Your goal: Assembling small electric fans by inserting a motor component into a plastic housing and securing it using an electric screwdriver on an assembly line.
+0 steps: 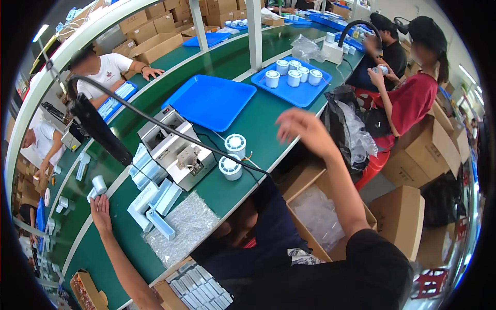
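Note:
At the left, beside the green conveyor belt, my left hand (102, 212) is palm up with fingers stretched out. Its fingertips are at a pale blue-white moulded part (98, 185), apparently touching it without gripping. My right hand (307, 130), slightly blurred, hangs over the bench's front edge, fingers apart and nothing visible in them. Between the hands stands a grey-white bench machine (178, 150). To its right sit two round white slotted parts, one farther (235, 144) and one nearer (230, 168). Pale blue handle-like housings (161, 223) lie in front of it.
A bare blue tray (209, 101) lies behind the machine; another tray (261, 82) carries several white round parts. Bubble wrap (183, 232) covers the near bench. A black flexible-arm lamp (98, 124) leans across. An open carton (336, 243) stands below my right arm. Co-workers sit around the line.

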Motion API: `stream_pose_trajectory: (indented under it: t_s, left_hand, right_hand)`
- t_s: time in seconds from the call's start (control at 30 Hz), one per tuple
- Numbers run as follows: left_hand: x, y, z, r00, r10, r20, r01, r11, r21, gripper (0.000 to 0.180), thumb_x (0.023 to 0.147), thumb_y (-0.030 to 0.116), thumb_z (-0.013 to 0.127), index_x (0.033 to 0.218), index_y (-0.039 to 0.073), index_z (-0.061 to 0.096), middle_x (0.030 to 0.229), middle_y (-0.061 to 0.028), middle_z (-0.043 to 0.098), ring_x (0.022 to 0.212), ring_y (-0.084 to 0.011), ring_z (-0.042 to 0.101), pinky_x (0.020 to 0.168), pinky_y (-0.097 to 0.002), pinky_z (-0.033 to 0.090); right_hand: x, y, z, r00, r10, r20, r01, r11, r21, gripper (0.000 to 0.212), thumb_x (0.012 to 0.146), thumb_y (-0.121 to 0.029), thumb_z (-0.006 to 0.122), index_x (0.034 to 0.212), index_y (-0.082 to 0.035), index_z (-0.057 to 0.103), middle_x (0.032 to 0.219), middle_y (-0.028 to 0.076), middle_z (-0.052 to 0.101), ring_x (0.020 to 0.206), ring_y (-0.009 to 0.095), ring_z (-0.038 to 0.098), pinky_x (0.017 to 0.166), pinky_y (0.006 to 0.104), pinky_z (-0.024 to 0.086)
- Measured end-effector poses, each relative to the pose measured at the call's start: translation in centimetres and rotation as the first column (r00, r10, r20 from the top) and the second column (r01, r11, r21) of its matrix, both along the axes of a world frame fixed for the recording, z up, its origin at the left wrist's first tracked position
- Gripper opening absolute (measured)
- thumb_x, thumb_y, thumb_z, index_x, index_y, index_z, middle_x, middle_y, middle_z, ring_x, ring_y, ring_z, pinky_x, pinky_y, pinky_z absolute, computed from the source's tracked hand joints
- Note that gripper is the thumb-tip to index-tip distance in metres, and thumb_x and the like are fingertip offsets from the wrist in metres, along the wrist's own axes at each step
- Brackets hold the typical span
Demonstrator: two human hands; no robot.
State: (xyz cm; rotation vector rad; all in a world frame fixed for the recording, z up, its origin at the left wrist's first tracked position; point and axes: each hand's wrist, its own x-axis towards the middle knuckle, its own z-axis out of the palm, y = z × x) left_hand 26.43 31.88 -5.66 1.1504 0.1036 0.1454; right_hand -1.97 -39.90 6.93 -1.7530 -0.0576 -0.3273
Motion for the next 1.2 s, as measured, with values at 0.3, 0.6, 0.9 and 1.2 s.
stream_pose_trajectory:
  t_s: [0.3, 0.6, 0.9, 1.2]
  left_hand:
    - [-1.5, 0.0, -1.0, 0.988, -0.027, 0.153, 0.004, 0.988, 0.153, 0.052, 0.111, 0.029, 0.051, 0.145, -0.01, 0.048, 0.14, -0.024, 0.059, 0.131, -0.0303, 0.059, 0.118, -0.0415, 0.045]
    - [-1.5, -1.1, -0.5, 0.99, -0.087, 0.11, 0.057, 0.967, 0.249, 0.045, 0.108, 0.027, 0.06, 0.139, -0.005, 0.057, 0.124, -0.0129, 0.068, 0.116, -0.0195, 0.065, 0.107, -0.033, 0.049]
    - [-2.0, -0.4, -0.4, 0.992, -0.085, 0.091, 0.061, 0.968, 0.242, 0.041, 0.108, 0.023, 0.06, 0.139, -0.004, 0.059, 0.124, -0.0127, 0.069, 0.116, -0.0195, 0.066, 0.106, -0.033, 0.051]
    - [-1.2, -1.0, -0.6, 0.987, -0.112, 0.119, 0.077, 0.959, 0.271, 0.041, 0.108, 0.023, 0.06, 0.139, -0.004, 0.059, 0.124, -0.0111, 0.068, 0.114, -0.0177, 0.065, 0.104, -0.0318, 0.051]
  right_hand:
    - [13.6, -1.2, -4.8, 0.848, -0.528, 0.03, 0.398, 0.601, -0.693, 0.046, 0.094, -0.039, 0.075, 0.108, 0.003, 0.063, 0.092, 0.019, 0.074, 0.093, 0.034, 0.075, 0.079, 0.0419, 0.06]
    - [18.6, -1.8, -8.1, 0.923, 0.111, -0.369, 0.174, 0.734, 0.657, 0.039, 0.103, -0.031, 0.064, 0.122, 0.002, 0.056, 0.108, 0.019, 0.071, 0.103, 0.029, 0.073, 0.086, 0.0391, 0.062]
    - [11.5, -2.5, -6.4, 0.881, 0.099, -0.462, 0.127, 0.892, 0.433, 0.049, 0.106, -0.033, 0.058, 0.132, 0.008, 0.047, 0.12, 0.031, 0.07, 0.097, 0.034, 0.075, 0.08, 0.0377, 0.064]
    - [13.4, -13.6, -11.7, 0.948, -0.289, -0.131, 0.129, -0.026, 0.991, 0.055, 0.107, -0.021, 0.054, 0.144, 0.008, 0.028, 0.133, 0.04, 0.056, 0.113, 0.047, 0.067, 0.086, 0.0475, 0.065]
